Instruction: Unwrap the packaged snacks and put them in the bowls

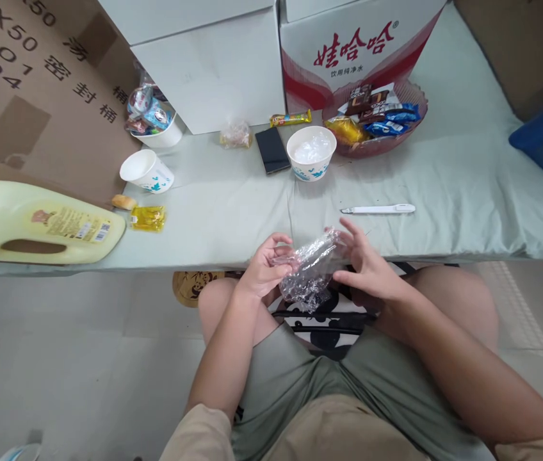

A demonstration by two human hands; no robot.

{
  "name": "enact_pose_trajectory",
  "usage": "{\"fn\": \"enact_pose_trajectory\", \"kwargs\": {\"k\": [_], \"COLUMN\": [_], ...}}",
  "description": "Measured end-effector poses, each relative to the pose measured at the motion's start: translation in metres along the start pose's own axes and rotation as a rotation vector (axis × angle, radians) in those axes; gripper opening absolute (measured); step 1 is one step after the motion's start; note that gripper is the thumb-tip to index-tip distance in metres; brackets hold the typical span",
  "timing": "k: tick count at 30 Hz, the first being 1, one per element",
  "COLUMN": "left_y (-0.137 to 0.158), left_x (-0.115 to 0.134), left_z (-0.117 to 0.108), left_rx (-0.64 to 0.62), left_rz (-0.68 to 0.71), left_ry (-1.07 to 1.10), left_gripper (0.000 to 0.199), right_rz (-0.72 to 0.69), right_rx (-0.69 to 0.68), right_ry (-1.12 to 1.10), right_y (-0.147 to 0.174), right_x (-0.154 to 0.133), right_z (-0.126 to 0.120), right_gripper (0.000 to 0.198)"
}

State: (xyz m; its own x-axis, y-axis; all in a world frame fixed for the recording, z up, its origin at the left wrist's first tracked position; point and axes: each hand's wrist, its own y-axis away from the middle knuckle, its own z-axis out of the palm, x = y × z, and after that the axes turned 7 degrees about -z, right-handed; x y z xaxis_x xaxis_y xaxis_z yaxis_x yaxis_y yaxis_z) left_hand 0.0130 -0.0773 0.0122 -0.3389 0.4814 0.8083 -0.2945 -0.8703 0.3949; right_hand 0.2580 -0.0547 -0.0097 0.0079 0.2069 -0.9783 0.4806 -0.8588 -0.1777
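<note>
A crumpled sheet of clear plastic film (310, 272) hangs between my hands, above my lap at the table's front edge. My left hand (270, 266) pinches its left side between thumb and fingers. On the other side my right hand (365, 264) has its thumb and fingers spread apart, close to the film's right edge; whether a fingertip touches it I cannot tell. Beyond my hands stands a paper cup (312, 153) with clear crumpled plastic inside. A white utility knife (378, 209) lies to the right, its tip pointing left.
Behind the cup are a phone (273, 151), a yellow snack packet (291, 118) and a pink bowl of wrapped snacks (377, 148). To the left are a tipped paper cup (146, 171), a yellow packet (148, 218) and a large jug (43, 221). Boxes (209, 77) line the back.
</note>
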Motion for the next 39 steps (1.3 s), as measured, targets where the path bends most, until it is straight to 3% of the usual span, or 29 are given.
{"fn": "enact_pose_trajectory", "kwargs": {"k": [2,4,7,10,12,16,20,24,27,30,34,37,39], "left_y": [0.0,-0.003,-0.009,-0.012,-0.012,-0.012,-0.014,-0.012,-0.011,-0.011,-0.013,-0.015,-0.018], "left_x": [0.001,0.002,-0.002,-0.011,-0.016,-0.016,-0.014,-0.009,-0.005,-0.005,-0.014,-0.018,-0.019], "left_z": [0.001,0.004,0.008,0.009,0.008,0.005,0.002,0.001,0.001,-0.002,-0.005,-0.003,-0.002], "left_rx": [-0.027,-0.019,-0.019,0.075,0.157,0.142,0.202,0.135,0.069,0.046,0.109,0.147,0.177], "left_rz": [-0.009,0.015,-0.013,-0.099,-0.097,0.006,0.033,0.036,0.059,0.076,0.137,0.211,0.252], "left_ry": [0.035,0.092,0.111,-0.07,-0.16,-0.216,-0.341,-0.191,-0.053,-0.112,-0.385,-0.35,-0.291], "left_gripper": [0.066,0.069,0.071,0.053,0.041,0.046,0.039,0.039,0.035,0.039,0.025,0.037,0.048], "right_rz": [0.122,0.233,0.306,0.349,0.384,0.396,0.344,0.282,0.252,0.203,0.244,0.33,0.381], "right_rx": [-0.123,-0.131,0.043,0.196,0.199,0.149,0.249,0.332,0.275,0.224,0.242,0.296,0.314], "right_ry": [-0.097,-0.112,-0.108,-0.154,-0.201,-0.203,-0.261,-0.386,-0.407,-0.327,-0.223,-0.326,-0.345], "right_y": [-0.001,-0.001,-0.003,-0.006,-0.007,-0.006,-0.002,-0.003,-0.004,-0.003,-0.003,-0.004,-0.006], "right_x": [-0.006,-0.012,-0.019,-0.02,-0.02,-0.02,-0.014,-0.008,-0.008,-0.007,-0.003,-0.002,-0.001], "right_z": [0.004,0.008,0.011,0.011,0.01,0.006,0.005,0.004,-0.001,-0.004,-0.002,0.001,0.002], "right_gripper": [0.057,0.038,0.034,0.035,0.038,0.039,0.038,0.021,0.03,0.053,0.035,0.067,0.077]}}
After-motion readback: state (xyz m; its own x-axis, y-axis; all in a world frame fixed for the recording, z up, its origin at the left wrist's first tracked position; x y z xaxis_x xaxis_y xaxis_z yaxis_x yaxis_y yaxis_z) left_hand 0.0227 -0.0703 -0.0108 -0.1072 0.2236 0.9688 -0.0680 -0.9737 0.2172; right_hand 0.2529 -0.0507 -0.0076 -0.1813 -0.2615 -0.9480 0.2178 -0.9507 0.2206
